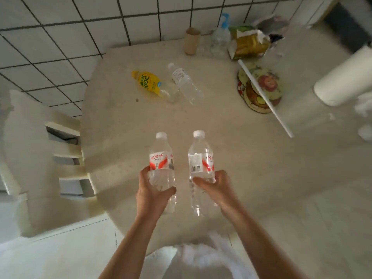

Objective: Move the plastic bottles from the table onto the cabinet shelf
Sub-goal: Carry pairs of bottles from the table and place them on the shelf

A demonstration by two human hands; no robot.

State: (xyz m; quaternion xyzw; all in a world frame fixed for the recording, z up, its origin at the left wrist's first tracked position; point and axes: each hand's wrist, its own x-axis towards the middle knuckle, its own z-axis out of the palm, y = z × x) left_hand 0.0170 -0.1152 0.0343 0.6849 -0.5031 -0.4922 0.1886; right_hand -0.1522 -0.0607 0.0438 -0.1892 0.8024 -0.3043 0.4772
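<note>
My left hand [151, 194] grips the lower half of a clear plastic bottle [161, 156] with a red and white label and a white cap. My right hand [216, 188] grips a second bottle of the same kind [199, 156]. Both bottles are upright over the round beige table [120, 125]. Farther back on the table lie a yellow-labelled bottle [150, 83] and a clear bottle with a white cap [184, 82], both on their sides and touching. The cabinet shelf is not in view.
At the table's back edge stand a brown cardboard tube [192, 41], a blue-capped bottle [220, 39] and a torn snack bag [249, 44]. Flowered coasters [261, 89] lie under a white stick [265, 99]. A paper roll [342, 77] is right, a white plastic chair [40, 158] left.
</note>
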